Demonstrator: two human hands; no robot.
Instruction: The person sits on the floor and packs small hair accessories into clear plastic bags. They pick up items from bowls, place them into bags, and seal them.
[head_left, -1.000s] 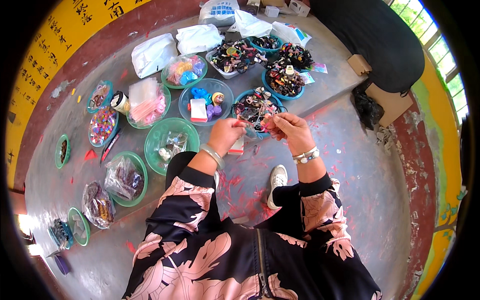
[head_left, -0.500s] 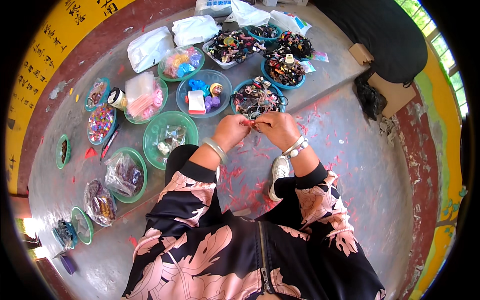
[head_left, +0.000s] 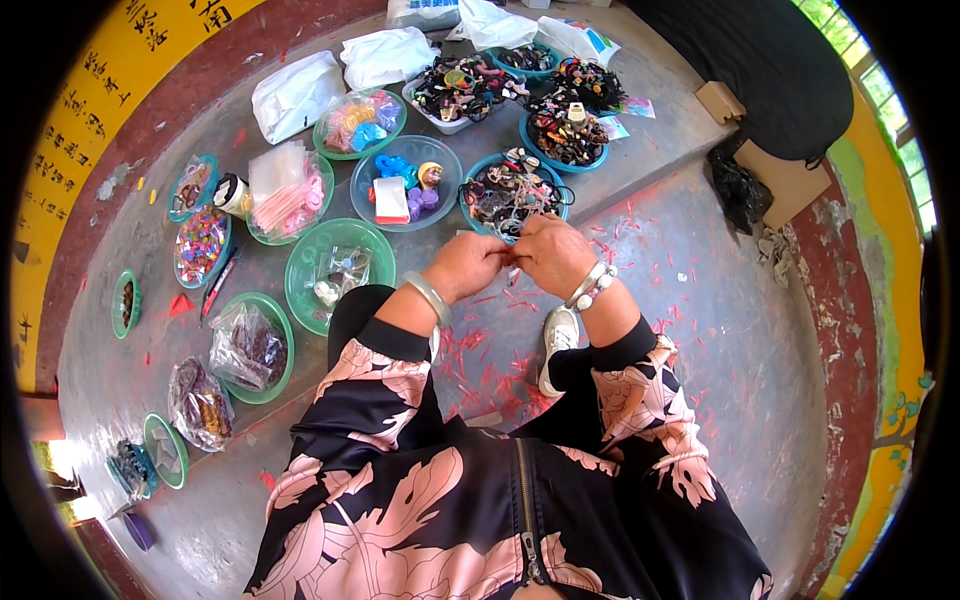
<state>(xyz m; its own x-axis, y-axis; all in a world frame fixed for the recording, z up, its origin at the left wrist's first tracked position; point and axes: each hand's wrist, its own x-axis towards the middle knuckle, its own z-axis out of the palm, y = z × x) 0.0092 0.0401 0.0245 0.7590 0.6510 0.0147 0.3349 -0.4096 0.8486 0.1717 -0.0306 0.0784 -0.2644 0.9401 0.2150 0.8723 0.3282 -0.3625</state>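
My left hand [head_left: 466, 266] and my right hand [head_left: 556, 258] meet in front of me, fingertips pinched close together. Whatever they pinch is mostly hidden by the fingers, and I cannot make it out. A bangle [head_left: 428, 297] circles my left wrist; a bangle and a beaded bracelet [head_left: 597, 284] are on the right. Just beyond the hands is a blue bowl [head_left: 477, 222] heaped with what look like hair ties [head_left: 510, 192]. To the left of my left hand stands a green bowl [head_left: 299, 292] with small clear packets [head_left: 345, 272].
A clear blue bowl [head_left: 442, 163] holds coloured pieces and a white box. Several more bowls, white bags [head_left: 297, 97] and a basin of dark hair ties [head_left: 462, 92] cover the raised ledge. Red scraps [head_left: 475, 365] litter the floor around my shoe [head_left: 560, 335]. A black bag [head_left: 738, 188] lies at right.
Both hands stay together and have turned slightly, with the right fingers shifting down over the left fingertips. The reddish bit seen at the left fingertips earlier is now hidden.
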